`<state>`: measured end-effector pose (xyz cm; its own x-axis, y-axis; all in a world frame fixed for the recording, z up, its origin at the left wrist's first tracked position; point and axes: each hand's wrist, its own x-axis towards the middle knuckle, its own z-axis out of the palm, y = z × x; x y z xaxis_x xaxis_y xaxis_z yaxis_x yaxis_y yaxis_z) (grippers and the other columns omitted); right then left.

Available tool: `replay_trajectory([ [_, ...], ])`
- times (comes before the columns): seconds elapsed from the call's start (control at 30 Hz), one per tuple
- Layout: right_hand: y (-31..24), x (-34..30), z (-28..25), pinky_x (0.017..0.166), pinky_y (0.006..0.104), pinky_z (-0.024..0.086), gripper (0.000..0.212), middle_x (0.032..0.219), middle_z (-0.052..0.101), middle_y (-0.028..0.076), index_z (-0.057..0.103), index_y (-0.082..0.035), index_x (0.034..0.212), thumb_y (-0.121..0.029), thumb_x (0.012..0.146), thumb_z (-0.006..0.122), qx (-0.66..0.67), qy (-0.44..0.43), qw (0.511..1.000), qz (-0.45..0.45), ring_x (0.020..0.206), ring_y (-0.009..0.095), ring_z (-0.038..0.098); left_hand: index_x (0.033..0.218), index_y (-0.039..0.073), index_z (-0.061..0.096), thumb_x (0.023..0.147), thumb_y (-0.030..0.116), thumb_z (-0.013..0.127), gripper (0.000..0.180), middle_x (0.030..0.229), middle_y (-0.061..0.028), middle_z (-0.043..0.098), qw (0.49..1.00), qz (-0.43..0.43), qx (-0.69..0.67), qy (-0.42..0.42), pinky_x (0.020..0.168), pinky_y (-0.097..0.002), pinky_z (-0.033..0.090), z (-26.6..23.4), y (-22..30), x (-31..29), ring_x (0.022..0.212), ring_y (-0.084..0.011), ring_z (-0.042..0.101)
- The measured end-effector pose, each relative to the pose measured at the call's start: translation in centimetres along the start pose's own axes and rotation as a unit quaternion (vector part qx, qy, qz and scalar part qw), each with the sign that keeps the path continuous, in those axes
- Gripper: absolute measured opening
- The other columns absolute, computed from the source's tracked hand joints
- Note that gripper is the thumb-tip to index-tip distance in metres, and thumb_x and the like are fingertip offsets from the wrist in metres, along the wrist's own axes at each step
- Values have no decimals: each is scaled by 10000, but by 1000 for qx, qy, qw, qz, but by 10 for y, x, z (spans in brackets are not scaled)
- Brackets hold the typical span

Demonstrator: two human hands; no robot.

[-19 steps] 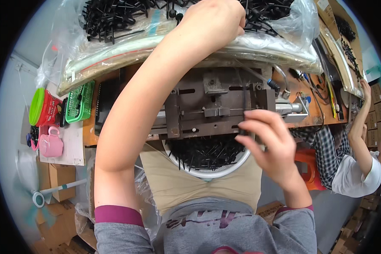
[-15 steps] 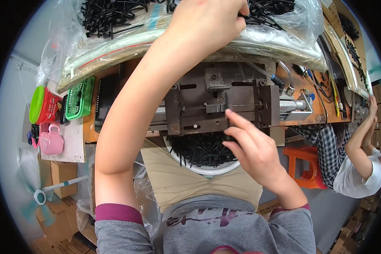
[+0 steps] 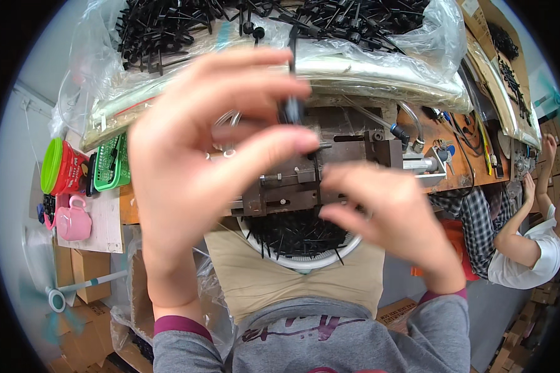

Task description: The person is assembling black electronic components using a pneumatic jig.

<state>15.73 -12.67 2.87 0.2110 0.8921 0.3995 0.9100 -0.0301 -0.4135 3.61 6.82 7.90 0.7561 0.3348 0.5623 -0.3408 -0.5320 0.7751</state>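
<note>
A wide tray (image 3: 386, 69), draped in clear plastic, lies across the far side of my bench and bears a loose heap of black parts (image 3: 162, 37), thin-stemmed and tangled. Between my knees and the bench edge, a round white container (image 3: 305, 265) holds a second mass of black pieces (image 3: 292, 236), their stems pointing in many directions. On the left stand a green basket (image 3: 119, 177) with a dark slender item inside, a red tub (image 3: 71, 171) with a lime-green rim, and a pink cup (image 3: 73, 222); the contents of tub and cup cannot be made out.

My left hand (image 3: 193, 143), blurred, is raised in front of the near edge of the tray. Its thumb and fingertips are partly parted, grasping a long-stemmed black part (image 3: 292, 102) between them, the stem rising above the fingers toward the heap.

My right hand (image 3: 382, 208) is low over the metal fixture (image 3: 348, 152), its fingers curled, thumb and index tip a little apart. A thin black rod (image 3: 318, 177) crosses the fixture just beside these tips; whether they grip it, touch it or are free of it, I cannot tell through the blur.
</note>
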Motion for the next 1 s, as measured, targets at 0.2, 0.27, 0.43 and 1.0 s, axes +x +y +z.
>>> replay_trajectory([
  [0.2,57,102,-89,630,295,494,261,1041,716,21,706,-55,1018,36,774,714,-328,144,931,-69,763,149,634,997,23,721,715,35,823,300,1311,-167,642,973,11,198,-117,838,-322,586,29,6,-63,1045,-282,703],
  [0.27,65,131,-87,925,395,508,363,1092,635,131,667,-35,1053,18,697,712,-360,55,929,-63,1081,307,607,984,20,701,728,58,812,283,1300,-166,647,962,7,248,-118,746,-318,577,44,0,-79,932,-275,716],
  [0.43,94,168,-74,864,421,537,349,1083,643,154,657,-33,1057,-42,713,710,-407,-118,905,24,1027,337,641,956,56,695,736,122,803,254,1303,-161,645,940,17,321,-117,598,-286,532,72,-24,-102,645,-186,664],
  [1.0,103,170,-114,646,329,492,434,709,657,98,694,38,1080,-147,705,813,-93,19,979,182,659,165,613,914,68,691,693,118,825,264,1260,-127,678,931,44,347,-102,571,-274,509,75,-35,-97,575,-191,632],
])
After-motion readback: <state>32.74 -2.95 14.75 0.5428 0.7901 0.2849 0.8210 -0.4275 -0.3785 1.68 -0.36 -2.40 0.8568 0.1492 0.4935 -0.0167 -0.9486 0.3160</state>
